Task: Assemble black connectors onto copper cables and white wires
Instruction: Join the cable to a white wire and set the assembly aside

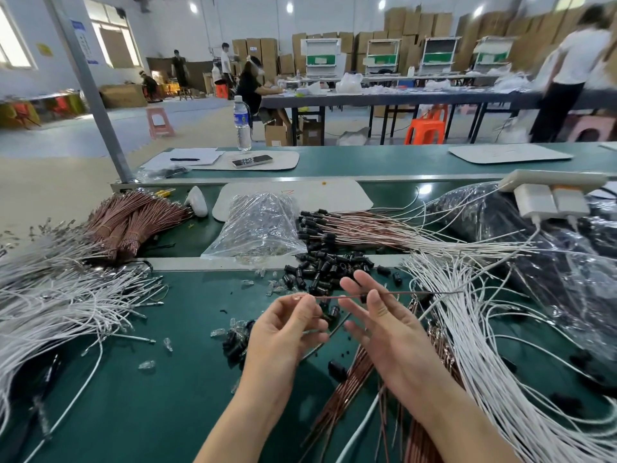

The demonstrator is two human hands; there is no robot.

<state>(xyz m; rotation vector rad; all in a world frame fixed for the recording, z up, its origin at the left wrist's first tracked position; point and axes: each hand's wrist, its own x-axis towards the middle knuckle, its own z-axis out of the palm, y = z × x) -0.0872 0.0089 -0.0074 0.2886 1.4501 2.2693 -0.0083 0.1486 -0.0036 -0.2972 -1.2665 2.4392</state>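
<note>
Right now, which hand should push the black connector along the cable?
Probably the right hand: its thumb sits by the black connector on the cable; the left hand only pinches the cable's end.

Above the green table (150,379), my left hand (287,329) pinches one end of a thin copper cable (417,292), which runs level across to my right hand (384,325). That hand pinches it further along, the thumb just beside a black connector (364,298) sitting on the cable. Behind my fingers lies a loose pile of connectors (327,265), and past it a clear plastic bag (260,225). White wires (484,329) fan out on my right, with more heaped on my left. Tied cable bundles (133,222) lie at the far left. A water bottle (242,123) stands on the next bench.
</note>
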